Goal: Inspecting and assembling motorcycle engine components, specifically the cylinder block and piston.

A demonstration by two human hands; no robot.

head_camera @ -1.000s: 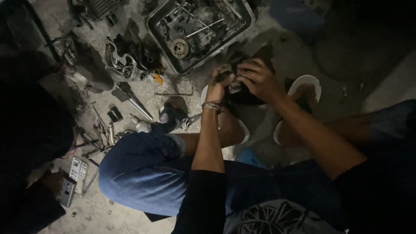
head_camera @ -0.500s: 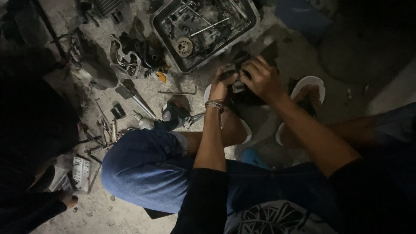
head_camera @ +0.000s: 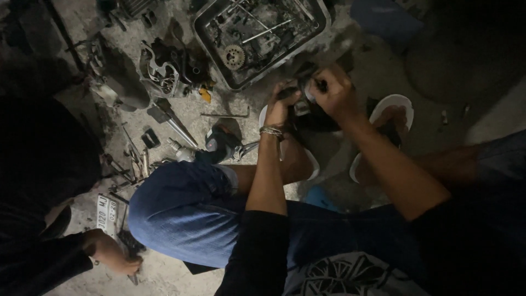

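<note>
I squat on a concrete floor and look down past my blue-jeaned knee (head_camera: 181,214). Both hands meet over a small dark metal engine part (head_camera: 303,98) held above my feet. My left hand (head_camera: 284,104), a metal bracelet on its wrist, grips the part from the left. My right hand (head_camera: 334,96) closes on it from the right, fingers curled over the top. The part itself is mostly hidden by the fingers and by shadow. White sandals (head_camera: 397,104) are on my feet below the hands.
A metal tray (head_camera: 323,22) of oily parts with a gear (head_camera: 234,56) lies ahead. An engine casing (head_camera: 164,68), loose tools (head_camera: 175,123) and a bent rod (head_camera: 224,114) lie scattered at left. Another person's hand (head_camera: 109,252) rests at lower left near a small plate (head_camera: 106,211).
The view has shifted slightly; my hands keep working the part in the same spot. The other person's hand at lower left has moved nearer my knee.
</note>
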